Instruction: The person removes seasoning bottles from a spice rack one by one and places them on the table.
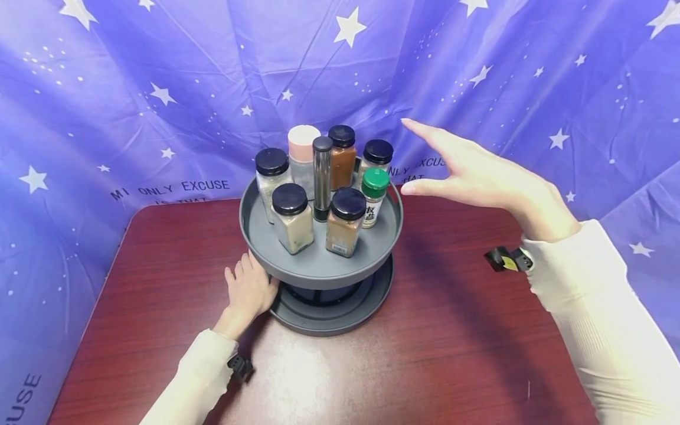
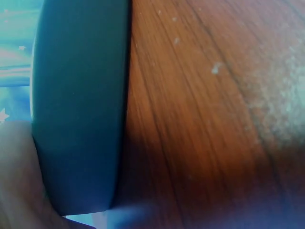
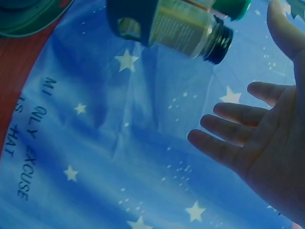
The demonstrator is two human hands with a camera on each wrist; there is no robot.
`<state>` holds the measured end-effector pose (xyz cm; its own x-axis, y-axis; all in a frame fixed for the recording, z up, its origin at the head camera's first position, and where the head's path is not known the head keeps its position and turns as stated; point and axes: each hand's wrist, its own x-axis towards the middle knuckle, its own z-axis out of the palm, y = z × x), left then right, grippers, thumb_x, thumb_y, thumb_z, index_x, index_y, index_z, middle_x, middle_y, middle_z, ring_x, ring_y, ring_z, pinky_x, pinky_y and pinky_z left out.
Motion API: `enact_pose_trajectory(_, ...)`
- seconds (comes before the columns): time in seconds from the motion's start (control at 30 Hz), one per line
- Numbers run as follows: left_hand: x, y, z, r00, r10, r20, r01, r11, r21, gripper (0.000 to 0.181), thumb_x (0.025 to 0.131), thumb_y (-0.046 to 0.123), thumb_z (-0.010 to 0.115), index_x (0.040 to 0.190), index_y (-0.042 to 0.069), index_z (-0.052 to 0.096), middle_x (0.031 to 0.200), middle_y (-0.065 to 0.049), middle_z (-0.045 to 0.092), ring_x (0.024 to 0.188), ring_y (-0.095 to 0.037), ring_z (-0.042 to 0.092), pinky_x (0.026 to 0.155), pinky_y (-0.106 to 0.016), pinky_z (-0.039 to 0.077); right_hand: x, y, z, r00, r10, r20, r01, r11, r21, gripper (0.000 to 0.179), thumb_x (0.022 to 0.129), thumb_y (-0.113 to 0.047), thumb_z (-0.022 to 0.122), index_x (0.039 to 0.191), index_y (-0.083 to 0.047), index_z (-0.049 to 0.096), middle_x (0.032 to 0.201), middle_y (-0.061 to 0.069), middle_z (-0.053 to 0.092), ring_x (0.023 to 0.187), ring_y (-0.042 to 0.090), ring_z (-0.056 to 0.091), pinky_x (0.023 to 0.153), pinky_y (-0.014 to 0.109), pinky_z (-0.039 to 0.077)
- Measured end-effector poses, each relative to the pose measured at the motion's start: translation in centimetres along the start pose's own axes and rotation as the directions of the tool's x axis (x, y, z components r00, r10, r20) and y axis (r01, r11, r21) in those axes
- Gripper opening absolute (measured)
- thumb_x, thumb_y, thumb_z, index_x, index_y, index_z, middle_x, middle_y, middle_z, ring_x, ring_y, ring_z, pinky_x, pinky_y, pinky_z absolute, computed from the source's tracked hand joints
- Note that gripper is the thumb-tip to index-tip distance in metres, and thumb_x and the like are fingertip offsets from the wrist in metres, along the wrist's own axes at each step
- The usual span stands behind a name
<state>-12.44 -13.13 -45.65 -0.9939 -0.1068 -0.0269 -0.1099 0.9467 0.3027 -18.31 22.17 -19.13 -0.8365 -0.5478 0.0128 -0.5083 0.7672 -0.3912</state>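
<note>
A grey two-tier turntable rack (image 1: 319,268) stands mid-table. Its upper tray carries several spice jars with black lids (image 1: 347,203), a green-capped bottle (image 1: 375,183), a pink-capped jar (image 1: 303,141) and a steel grinder (image 1: 321,177). My left hand (image 1: 248,289) rests on the table at the rack's left side, fingers against the upper tray's rim (image 2: 78,109). My right hand (image 1: 467,171) hovers open in the air to the right of the jars, fingers spread (image 3: 228,133), holding nothing. One jar (image 3: 186,31) shows near it in the right wrist view.
The dark red wooden table (image 1: 451,330) stretches around the rack. A purple star-printed cloth (image 1: 133,88) hangs behind and at both sides. The rack's lower tray (image 1: 329,316) holds nothing that I can see.
</note>
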Motion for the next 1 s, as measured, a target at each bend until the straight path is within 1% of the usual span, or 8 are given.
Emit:
enact_pose_trajectory(0.23,0.1,-0.2,0.1,0.999,-0.017,0.028,0.018,1.0,-0.015,0.086,0.092,0.039,0.055,0.15,-0.01,0.015,0.137,-0.035,0.044,0.133,-0.049,0.042,0.115,-0.069,0.017,1.3,-1.4,-0.8,1.0,-0.027,0.015,0.028,0.998,-0.059,0.092,0.089,-0.051,0.067,0.159,-0.033,0.009,0.166,-0.002,0.015,0.155,0.023,0.015,0.124,0.051,0.017)
enact_pose_trajectory(0.47,0.0,-0.1,0.0,0.998,-0.022,0.051,0.023,0.999,-0.028,0.087,0.093,0.039,0.053,0.151,-0.01,0.011,0.137,-0.036,0.044,0.133,-0.049,0.042,0.116,-0.069,0.016,3.0,-1.4,-1.1,0.998,-0.018,0.059,0.02,0.999,-0.041,0.084,0.093,-0.052,0.06,0.159,-0.03,0.013,0.166,0.0,0.017,0.154,0.023,0.016,0.124,0.051,0.018)
enact_pose_trajectory(0.53,0.0,-0.2,0.1,0.998,-0.023,0.055,0.024,0.999,-0.022,0.086,0.094,0.038,0.053,0.151,-0.01,0.011,0.138,-0.036,0.043,0.134,-0.048,0.041,0.116,-0.069,0.015,3.4,-1.0,-0.7,0.998,-0.007,0.069,0.007,1.0,-0.003,0.078,0.096,-0.051,0.056,0.159,-0.03,0.015,0.165,0.001,0.02,0.153,0.025,0.02,0.122,0.052,0.022)
enact_pose_trajectory(0.63,0.0,-0.2,0.1,0.999,-0.02,0.047,0.021,1.0,-0.015,0.085,0.093,0.037,0.053,0.151,-0.01,0.012,0.138,-0.035,0.044,0.133,-0.048,0.042,0.116,-0.07,0.016,4.1,-0.4,0.2,0.998,0.012,0.058,-0.019,0.993,0.114,0.067,0.099,-0.046,0.051,0.157,-0.028,0.023,0.161,0.006,0.031,0.149,0.027,0.031,0.118,0.054,0.028)
enact_pose_trajectory(0.7,0.0,-0.2,0.2,0.999,-0.018,0.041,0.018,1.0,-0.017,0.085,0.093,0.037,0.053,0.151,-0.01,0.013,0.137,-0.035,0.044,0.132,-0.049,0.043,0.116,-0.07,0.016,4.5,0.1,1.0,0.999,0.028,0.031,-0.034,0.977,0.211,0.062,0.1,-0.042,0.052,0.155,-0.026,0.03,0.155,0.009,0.042,0.144,0.027,0.039,0.115,0.053,0.032)
enact_pose_trajectory(0.83,0.0,-0.1,0.2,0.999,-0.015,0.037,0.016,1.0,-0.023,0.084,0.093,0.037,0.052,0.151,-0.01,0.013,0.137,-0.035,0.044,0.132,-0.049,0.043,0.115,-0.07,0.017,5.2,1.3,2.9,0.998,0.06,-0.029,-0.046,0.931,0.362,0.052,0.099,-0.037,0.056,0.147,-0.021,0.046,0.137,0.01,0.059,0.127,0.019,0.055,0.108,0.041,0.041)
enact_pose_trajectory(0.9,0.0,-0.2,0.3,0.999,-0.015,0.036,0.016,1.0,-0.024,0.084,0.093,0.037,0.052,0.151,-0.01,0.013,0.138,-0.035,0.044,0.132,-0.049,0.043,0.115,-0.07,0.017,5.5,1.8,3.7,0.997,0.069,-0.042,-0.047,0.921,0.388,0.047,0.098,-0.035,0.059,0.142,-0.019,0.052,0.129,0.009,0.064,0.119,0.016,0.058,0.102,0.034,0.043)
enact_pose_trajectory(1.0,0.0,-0.2,0.4,0.999,-0.016,0.03,0.017,0.999,-0.031,0.084,0.093,0.036,0.052,0.151,-0.01,0.012,0.138,-0.035,0.044,0.132,-0.049,0.043,0.115,-0.07,0.017,5.8,2.3,4.7,0.996,0.067,-0.054,-0.04,0.914,0.403,0.043,0.096,-0.03,0.062,0.137,-0.017,0.055,0.124,0.01,0.066,0.115,0.014,0.06,0.098,0.03,0.045)
